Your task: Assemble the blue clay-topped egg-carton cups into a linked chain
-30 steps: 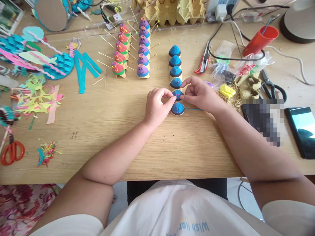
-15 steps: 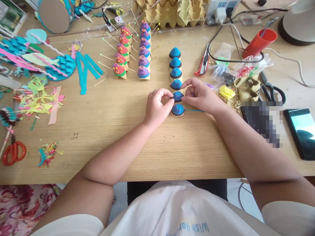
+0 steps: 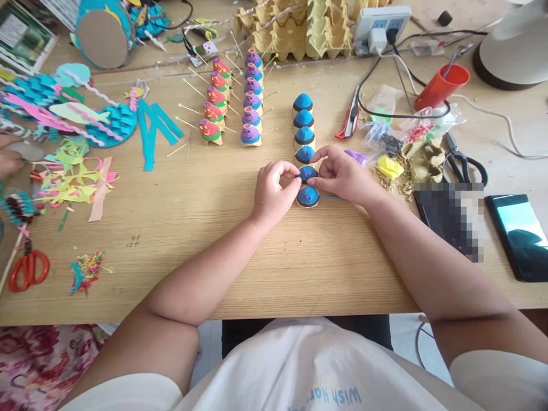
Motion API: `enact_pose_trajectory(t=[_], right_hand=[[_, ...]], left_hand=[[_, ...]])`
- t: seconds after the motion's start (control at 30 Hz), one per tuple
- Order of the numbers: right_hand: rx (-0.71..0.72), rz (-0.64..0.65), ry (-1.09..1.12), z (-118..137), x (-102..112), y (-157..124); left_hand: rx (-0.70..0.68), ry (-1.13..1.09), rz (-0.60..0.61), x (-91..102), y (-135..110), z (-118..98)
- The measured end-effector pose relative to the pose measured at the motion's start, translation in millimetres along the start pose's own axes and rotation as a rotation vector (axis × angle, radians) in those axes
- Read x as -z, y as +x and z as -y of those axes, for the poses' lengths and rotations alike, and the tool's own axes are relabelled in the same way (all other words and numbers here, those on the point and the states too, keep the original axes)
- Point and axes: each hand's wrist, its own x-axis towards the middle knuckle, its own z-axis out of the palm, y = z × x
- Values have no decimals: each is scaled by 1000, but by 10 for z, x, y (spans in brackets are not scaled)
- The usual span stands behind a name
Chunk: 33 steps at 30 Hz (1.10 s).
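Note:
A row of blue clay domes on egg-carton cups stands on the table, with a blue-domed figure second from the front between my hands. Thumb and forefinger of my left hand are closed at its left edge. My right hand has its thumb against the lower right of that dome, the forefinger raised apart and the other fingers curled. Small eyes show on it; its mouth area is partly covered. The front blue figure has a face, and a thin blue strand lies to its right.
Red-green figures and purple-blue figures stand in rows behind. A red utility knife, yellow clay, black scissors and a phone lie right. Paper scraps and red-handled scissors lie left; another person's hand shows there.
My right thumb has shifted left onto the front of the dome. Another person's hand has come in at the left edge. The whole view has shifted slightly.

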Motion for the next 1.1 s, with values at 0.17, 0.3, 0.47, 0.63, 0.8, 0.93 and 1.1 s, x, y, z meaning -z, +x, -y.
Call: enact_pose_trajectory(t=[0.17, 0.3, 0.47, 0.63, 0.8, 0.93, 1.1], right_hand=[[10, -9, 13, -36, -6, 7], [18, 19, 70, -52, 11, 4], [14, -187, 247, 5, 17, 10], [-51, -342, 492, -1, 23, 56], [-65, -349, 586, -48, 18, 64], [-70, -345, 582, -64, 12, 49], [-64, -374, 527, -41, 3, 41]], left_hand=[[-6, 12, 1, -1, 3, 0], [-13, 2, -17, -15, -1, 18], [19, -10, -28, -20, -4, 19], [37, -41, -26, -16, -1, 10], [26, -40, -30, -21, -3, 13], [28, -36, -36, -21, -11, 17], [-15, -12, -63, -1, -12, -22]])
